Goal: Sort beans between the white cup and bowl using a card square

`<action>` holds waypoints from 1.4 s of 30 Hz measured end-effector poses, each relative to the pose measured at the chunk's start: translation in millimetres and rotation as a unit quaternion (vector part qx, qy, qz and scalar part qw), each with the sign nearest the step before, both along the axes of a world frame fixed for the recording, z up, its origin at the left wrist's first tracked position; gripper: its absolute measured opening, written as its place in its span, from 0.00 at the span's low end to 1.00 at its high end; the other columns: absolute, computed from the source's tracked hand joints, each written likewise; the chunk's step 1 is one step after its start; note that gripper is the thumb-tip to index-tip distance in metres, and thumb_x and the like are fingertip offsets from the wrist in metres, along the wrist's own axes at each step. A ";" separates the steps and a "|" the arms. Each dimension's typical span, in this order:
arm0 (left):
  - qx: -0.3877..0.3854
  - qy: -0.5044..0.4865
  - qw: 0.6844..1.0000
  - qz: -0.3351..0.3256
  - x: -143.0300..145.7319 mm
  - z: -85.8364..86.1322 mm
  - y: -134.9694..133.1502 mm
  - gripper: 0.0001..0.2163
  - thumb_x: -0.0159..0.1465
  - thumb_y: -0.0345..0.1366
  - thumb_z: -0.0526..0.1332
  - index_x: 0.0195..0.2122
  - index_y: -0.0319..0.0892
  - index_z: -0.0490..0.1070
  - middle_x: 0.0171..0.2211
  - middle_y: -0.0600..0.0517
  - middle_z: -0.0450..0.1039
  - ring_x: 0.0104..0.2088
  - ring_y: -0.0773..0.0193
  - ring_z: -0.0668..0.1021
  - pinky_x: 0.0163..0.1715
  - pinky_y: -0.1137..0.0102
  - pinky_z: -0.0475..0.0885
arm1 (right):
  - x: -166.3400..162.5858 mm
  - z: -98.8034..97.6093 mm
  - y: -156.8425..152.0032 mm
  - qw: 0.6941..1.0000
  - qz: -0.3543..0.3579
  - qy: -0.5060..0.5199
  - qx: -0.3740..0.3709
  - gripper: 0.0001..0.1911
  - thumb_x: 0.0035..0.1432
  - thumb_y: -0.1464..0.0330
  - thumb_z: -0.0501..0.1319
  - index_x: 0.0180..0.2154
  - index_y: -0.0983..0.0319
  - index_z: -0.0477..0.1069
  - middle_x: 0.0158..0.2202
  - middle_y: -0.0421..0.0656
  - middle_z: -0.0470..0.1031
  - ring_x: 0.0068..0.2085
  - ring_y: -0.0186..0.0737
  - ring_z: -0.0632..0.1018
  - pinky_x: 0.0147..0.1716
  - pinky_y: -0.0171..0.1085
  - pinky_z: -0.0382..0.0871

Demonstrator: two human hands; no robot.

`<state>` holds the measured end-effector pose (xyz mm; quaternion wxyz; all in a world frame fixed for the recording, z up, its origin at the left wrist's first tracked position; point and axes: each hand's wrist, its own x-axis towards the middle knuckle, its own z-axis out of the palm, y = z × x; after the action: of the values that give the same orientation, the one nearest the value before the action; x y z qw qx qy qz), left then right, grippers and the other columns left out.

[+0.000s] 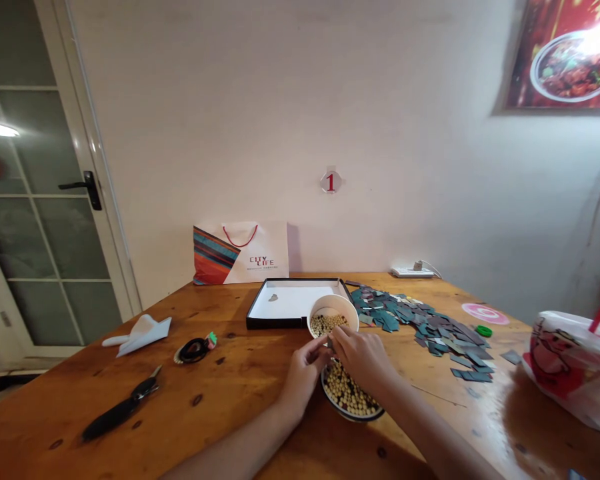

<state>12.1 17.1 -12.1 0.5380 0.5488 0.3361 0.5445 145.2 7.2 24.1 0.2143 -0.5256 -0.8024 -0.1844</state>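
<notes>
Bowl [359, 419] directly below joined fingertips, holding pale and dark beans [349, 390]. Left hand [305, 375] and right hand [361, 352] meet over bowl's far side, fingers curled together; cannot tell whether anything pinched between. White cup [349, 309] just beyond grip, mouth tipped toward hands, similar beans inside. Black-edged tray [293, 303] behind cup, reaching left of grip. Dark flat pieces [430, 327] scattered right of grip, farther out.

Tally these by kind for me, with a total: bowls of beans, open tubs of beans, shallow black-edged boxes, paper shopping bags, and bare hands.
Bowl: 1
Open tub: 1
Shallow black-edged box: 1
Paper shopping bag: 1
Hands, left hand and right hand: 2
Total: 6
</notes>
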 end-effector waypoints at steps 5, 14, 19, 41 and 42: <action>-0.011 -0.017 1.000 -0.010 0.1 0.6 0.3 0.19 0.49 0.39 0.64 0.42 0.38 0.72 0.41 0.45 0.75 0.44 0.53 0.73 0.45 0.63 0.65 | -2.5 0.8 -0.6 0.998 0.033 -0.047 -0.005 0.04 0.58 0.69 0.51 0.33 0.60 0.63 0.31 0.40 0.71 0.29 0.33 0.73 0.21 0.32 0.49; -0.007 -0.005 1.000 0.013 -1.3 -1.4 0.8 0.20 0.50 0.40 0.63 0.43 0.37 0.71 0.44 0.44 0.73 0.46 0.53 0.72 0.44 0.65 0.66 | -1.1 0.8 -0.1 0.999 0.018 -0.032 -0.002 0.09 0.61 0.67 0.47 0.32 0.59 0.63 0.29 0.38 0.71 0.26 0.33 0.72 0.20 0.32 0.49; 0.001 -0.023 1.000 0.005 1.3 -2.2 -0.1 0.19 0.49 0.39 0.63 0.42 0.37 0.72 0.43 0.44 0.73 0.45 0.54 0.72 0.45 0.64 0.65 | -2.6 0.2 -1.2 0.998 0.028 -0.050 -0.008 0.08 0.61 0.68 0.47 0.33 0.60 0.63 0.30 0.40 0.71 0.28 0.33 0.72 0.21 0.32 0.50; -0.044 -0.085 0.995 0.031 3.2 -2.7 -4.6 0.14 0.50 0.38 0.63 0.36 0.38 0.72 0.34 0.47 0.76 0.36 0.60 0.75 0.38 0.69 0.66 | 0.3 -6.5 3.8 1.000 0.003 0.016 0.019 0.10 0.60 0.68 0.48 0.29 0.60 0.64 0.25 0.37 0.72 0.23 0.31 0.71 0.21 0.35 0.41; -0.047 -0.087 0.995 0.035 3.3 -2.7 -4.7 0.13 0.50 0.38 0.63 0.36 0.38 0.72 0.34 0.47 0.76 0.36 0.60 0.75 0.37 0.69 0.66 | 0.5 -6.8 4.2 1.000 0.002 0.020 0.020 0.10 0.60 0.68 0.47 0.29 0.61 0.64 0.25 0.38 0.72 0.23 0.31 0.71 0.21 0.35 0.41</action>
<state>15.4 12.4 -14.7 0.5707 0.4617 0.3325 0.5921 145.7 11.4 17.3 0.2407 -0.5231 -0.7954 -0.1892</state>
